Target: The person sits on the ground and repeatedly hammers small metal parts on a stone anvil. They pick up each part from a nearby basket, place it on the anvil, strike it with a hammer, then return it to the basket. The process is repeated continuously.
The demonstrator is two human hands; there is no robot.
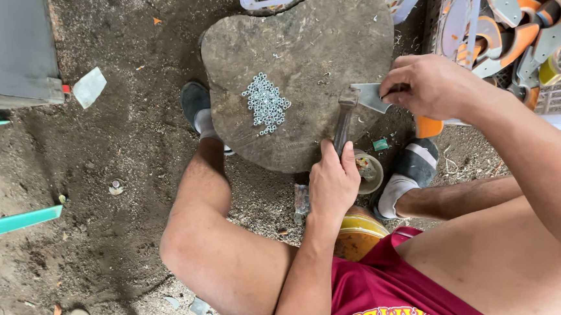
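Note:
My left hand (332, 181) grips the wooden handle of a hammer (345, 116), whose metal head rests near the right edge of a round wooden stump (299, 39). My right hand (429, 87) holds a tool with a grey metal blade (369, 97) and an orange handle (428, 128), the blade lying flat on the stump right beside the hammer head. A pile of several small silver nuts (266, 104) sits in the middle of the stump, left of both hands.
White plastic crates (553, 98) at the right and top hold several more orange-handled blades (513, 39). My feet in dark shoes (195, 104) flank the stump on dirt ground. A small round tin (371, 171) lies under the stump's edge; a grey box (4, 51) stands upper left.

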